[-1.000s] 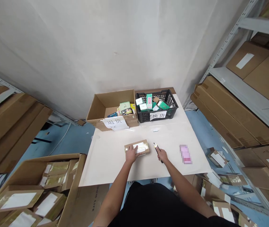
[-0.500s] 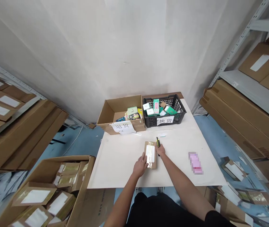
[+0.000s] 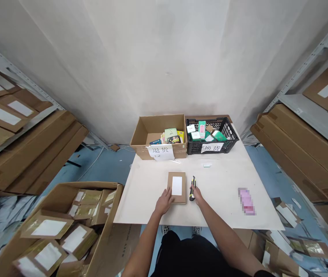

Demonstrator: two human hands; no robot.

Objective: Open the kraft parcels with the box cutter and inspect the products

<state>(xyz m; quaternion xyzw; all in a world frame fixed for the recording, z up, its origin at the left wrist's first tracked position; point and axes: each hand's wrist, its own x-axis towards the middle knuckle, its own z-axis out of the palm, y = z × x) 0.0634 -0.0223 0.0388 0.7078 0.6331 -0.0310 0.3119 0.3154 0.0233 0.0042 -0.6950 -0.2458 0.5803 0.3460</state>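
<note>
A small brown cardboard parcel (image 3: 177, 187) with a white label lies lengthwise on the white table (image 3: 224, 204). My left hand (image 3: 164, 201) rests on its near left corner, fingers curled against it. My right hand (image 3: 197, 193) is closed round a yellow and black utility knife (image 3: 192, 187), which points away from me just right of the parcel.
At the table's far edge stand an open cardboard box (image 3: 152, 135) with small goods and a paper sign, and a black plastic crate (image 3: 211, 134) of small boxes. A pink object (image 3: 246, 201) lies right. A large box of parcels (image 3: 57, 227) sits lower left. Shelves with cartons flank both sides.
The parcel was turned from lying crosswise to lengthwise and now sits square with its label up. My right hand with the knife moved from the right to beside the parcel.
</note>
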